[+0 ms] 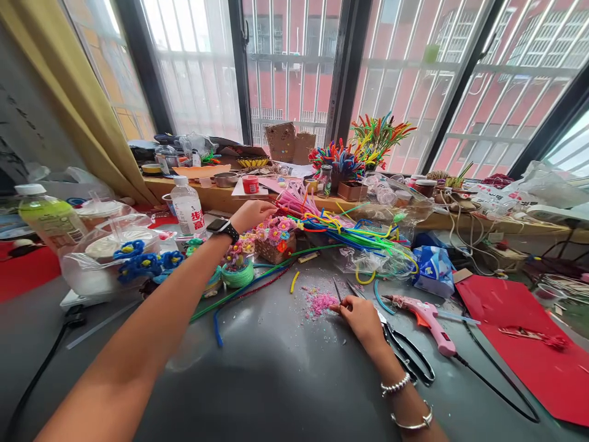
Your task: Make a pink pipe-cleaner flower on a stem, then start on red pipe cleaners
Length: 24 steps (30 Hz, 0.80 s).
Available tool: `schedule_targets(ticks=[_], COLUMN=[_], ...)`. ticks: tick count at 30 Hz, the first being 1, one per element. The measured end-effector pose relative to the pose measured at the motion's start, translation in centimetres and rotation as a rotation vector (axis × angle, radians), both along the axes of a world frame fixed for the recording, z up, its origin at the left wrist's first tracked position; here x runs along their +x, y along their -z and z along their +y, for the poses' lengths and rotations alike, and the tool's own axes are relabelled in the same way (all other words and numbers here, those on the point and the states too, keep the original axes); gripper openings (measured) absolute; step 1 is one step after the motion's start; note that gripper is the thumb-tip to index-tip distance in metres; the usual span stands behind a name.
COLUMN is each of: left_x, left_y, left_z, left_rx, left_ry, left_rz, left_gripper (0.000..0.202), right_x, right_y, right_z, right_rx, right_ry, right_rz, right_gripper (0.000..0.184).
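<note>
My left hand (253, 215) is stretched out to the back of the table, its fingertips pinched together beside a bundle of pink pipe cleaners (297, 199). What lies between those fingertips is too small to make out. Just below it are pink pipe-cleaner flowers (273, 233). My right hand (361, 316) rests low over the grey table, closed on thin dark tweezers (338, 290) that point away from me. Next to its fingers lies a small heap of pink bits (319, 304). Scissors with black handles (409, 356) lie partly hidden under this hand.
A pink glue gun (427, 319) with its black cord lies right of the scissors, near red sheets (519, 337). Colourful pipe cleaners (354, 230) pile up behind. At left stand a water bottle (188, 205), blue flowers (145, 261) and a green pot (238, 275).
</note>
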<state>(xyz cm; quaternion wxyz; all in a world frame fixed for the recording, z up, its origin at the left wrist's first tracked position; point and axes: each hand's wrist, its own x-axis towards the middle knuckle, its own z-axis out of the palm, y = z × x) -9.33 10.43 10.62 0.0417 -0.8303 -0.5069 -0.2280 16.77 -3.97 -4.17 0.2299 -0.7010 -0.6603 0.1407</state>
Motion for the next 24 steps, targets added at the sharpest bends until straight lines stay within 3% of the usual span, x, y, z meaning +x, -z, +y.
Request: schedule_targets(ticks=[5,10,19,24], left_x=[2.7,4.5,3.9,4.1], left_y=[3.2,5.2,6.0,4.9], left_z=[-1.0,-1.4,-1.3,-1.1], left_rx=[0.267,0.264,0.265,0.322], left_ry=[-0.066,-0.227,-0.210,-0.217], left_rz=[0.181,0.243,0.260,0.217], left_gripper=[0.047,0.049,0.047,0.046], right_x=[-0.1,0.0,-0.2,-0.4], right_y=[-0.2,-0.1,-0.6,-0.8], right_z=[-0.1,-0.1,-0.2,-0.3], right_rx=[0.002,-0.002,0.020,0.018], right_ry=[0.003,0.002,0.020,0.001], right_rz=[-0.016,-0.031,-0.019,0.004], right_gripper=[0.028,0.025,0.019,0.022])
